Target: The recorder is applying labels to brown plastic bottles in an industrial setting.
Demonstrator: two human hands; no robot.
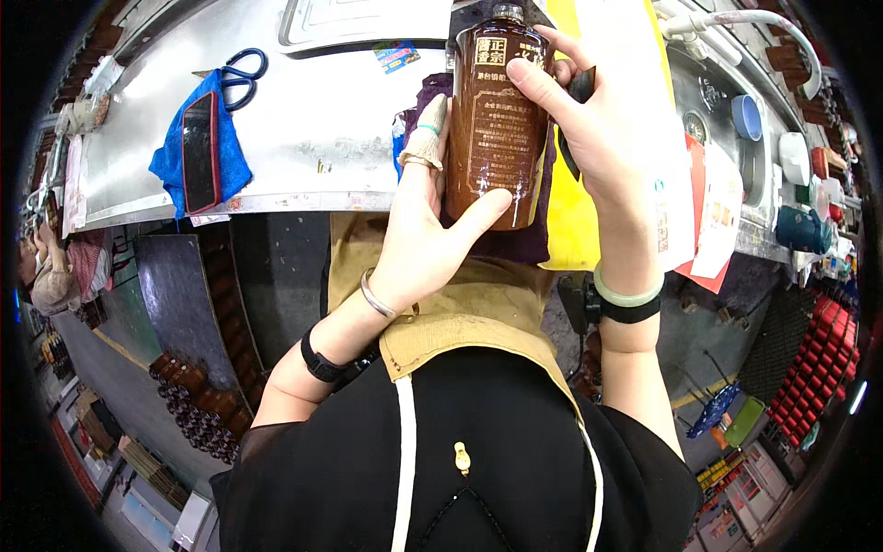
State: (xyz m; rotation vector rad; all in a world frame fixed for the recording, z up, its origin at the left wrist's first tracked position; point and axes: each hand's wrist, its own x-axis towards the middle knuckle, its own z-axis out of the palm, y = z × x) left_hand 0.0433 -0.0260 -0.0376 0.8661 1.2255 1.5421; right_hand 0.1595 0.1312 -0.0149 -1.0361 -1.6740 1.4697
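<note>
Right now both hands have a brown bottle point(497, 152) between them, its neck pointing to the far side, above the near edge of the bench point(317, 120). The left hand point(428, 225) grips its near part, thumb across the front and fingers along the left side; a pale finger cot point(422, 147) covers one finger. The right hand point(598, 129) pinches the far part, thumb pressed on the front, other fingers curled round the right side. A black object point(581, 87) shows beside that hand; what it is, I cannot tell. Dark purple cloth point(508, 247) lies beneath the bottle, a yellow sheet point(572, 225) just right of it. Farther left, a phone point(199, 152) rests on a blue cloth point(236, 161) near blue-handled scissors point(241, 95).
</note>
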